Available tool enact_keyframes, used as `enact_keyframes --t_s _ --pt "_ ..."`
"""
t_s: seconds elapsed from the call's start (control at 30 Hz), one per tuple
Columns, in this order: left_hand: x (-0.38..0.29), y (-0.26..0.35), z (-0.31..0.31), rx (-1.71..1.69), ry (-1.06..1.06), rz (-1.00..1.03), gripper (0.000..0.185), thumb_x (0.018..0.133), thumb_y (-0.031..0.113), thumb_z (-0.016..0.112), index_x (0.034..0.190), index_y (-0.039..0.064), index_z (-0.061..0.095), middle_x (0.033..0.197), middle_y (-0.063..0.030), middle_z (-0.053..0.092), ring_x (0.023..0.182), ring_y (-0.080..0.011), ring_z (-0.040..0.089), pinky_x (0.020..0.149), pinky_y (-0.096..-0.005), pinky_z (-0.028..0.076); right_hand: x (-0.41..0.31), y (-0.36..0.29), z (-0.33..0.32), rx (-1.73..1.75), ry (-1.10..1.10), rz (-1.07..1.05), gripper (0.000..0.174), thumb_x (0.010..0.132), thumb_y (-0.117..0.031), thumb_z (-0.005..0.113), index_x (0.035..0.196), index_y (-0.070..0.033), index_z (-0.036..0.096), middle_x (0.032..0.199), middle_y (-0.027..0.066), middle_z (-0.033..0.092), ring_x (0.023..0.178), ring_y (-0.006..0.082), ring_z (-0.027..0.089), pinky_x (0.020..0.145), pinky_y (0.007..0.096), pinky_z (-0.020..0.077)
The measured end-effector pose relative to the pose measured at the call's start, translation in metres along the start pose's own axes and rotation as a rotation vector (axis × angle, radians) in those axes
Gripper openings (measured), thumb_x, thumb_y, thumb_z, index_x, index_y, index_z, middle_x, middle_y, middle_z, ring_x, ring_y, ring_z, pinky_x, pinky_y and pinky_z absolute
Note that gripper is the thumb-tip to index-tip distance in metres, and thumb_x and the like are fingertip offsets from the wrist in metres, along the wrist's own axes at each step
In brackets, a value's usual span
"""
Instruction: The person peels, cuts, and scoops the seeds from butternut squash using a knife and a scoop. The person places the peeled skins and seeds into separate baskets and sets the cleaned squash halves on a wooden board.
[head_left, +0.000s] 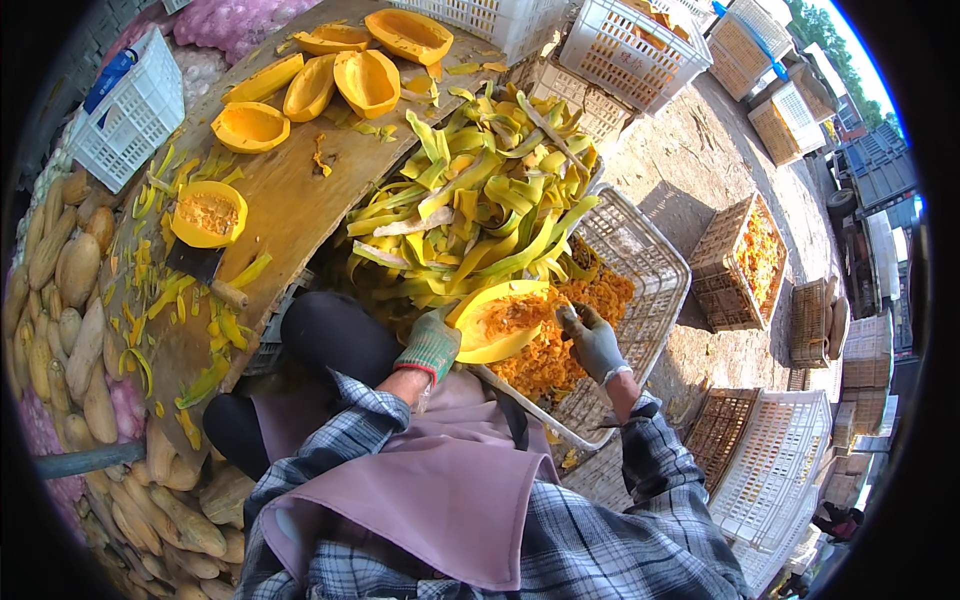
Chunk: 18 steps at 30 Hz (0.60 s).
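Note:
My gloved left hand grips the left end of a peeled pumpkin half, its hollow facing up. At its right end, my gloved right hand has its fingers closed around something small at the stringy pulp; what it is cannot be made out. Below both hands, a plastic crate holds orange pulp. Green and yellow peelings are heaped just beyond. On the wooden board at left lie a cleaver with a wooden handle and a pumpkin half with seeds still inside.
Several hollowed pumpkin halves rest at the far end of the wooden board. Whole squashes are piled at left. White crates stand at right, and a crate of orange pulp sits on the ground. A truck is farther off.

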<state>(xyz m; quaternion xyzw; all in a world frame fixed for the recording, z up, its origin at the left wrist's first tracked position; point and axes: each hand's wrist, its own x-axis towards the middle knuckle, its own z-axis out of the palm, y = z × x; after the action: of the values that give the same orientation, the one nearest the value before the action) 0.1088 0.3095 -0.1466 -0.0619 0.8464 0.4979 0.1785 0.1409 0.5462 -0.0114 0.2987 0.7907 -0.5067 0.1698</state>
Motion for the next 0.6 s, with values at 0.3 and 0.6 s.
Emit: enact_keyframes --t_s 0.3,0.6 --pt "-0.002 0.013 -0.004 -0.035 0.014 -0.126 0.049 0.076 0.006 0.058 0.125 0.006 0.062 0.110 -0.0222 0.067 0.105 -0.0339 0.064 0.091 -0.0371 0.051 -0.005 0.032 0.033 0.182 -0.003 -0.237 0.054 0.095 -0.017 0.061 0.139 0.007 0.041 0.118 0.0134 0.064 0.104 0.0164 0.061 0.088 0.0274 0.0485" --pt "-0.012 0.017 -0.001 0.028 0.073 -0.027 0.050 0.076 0.005 0.059 0.127 0.006 0.060 0.109 -0.0228 0.066 0.103 -0.0347 0.064 0.090 -0.0382 0.052 0.013 0.020 0.049 -0.248 0.282 -0.579 0.037 0.099 -0.024 0.053 0.125 0.003 0.056 0.083 0.0210 0.068 0.074 0.0350 0.066 0.063 0.0416 0.0499"
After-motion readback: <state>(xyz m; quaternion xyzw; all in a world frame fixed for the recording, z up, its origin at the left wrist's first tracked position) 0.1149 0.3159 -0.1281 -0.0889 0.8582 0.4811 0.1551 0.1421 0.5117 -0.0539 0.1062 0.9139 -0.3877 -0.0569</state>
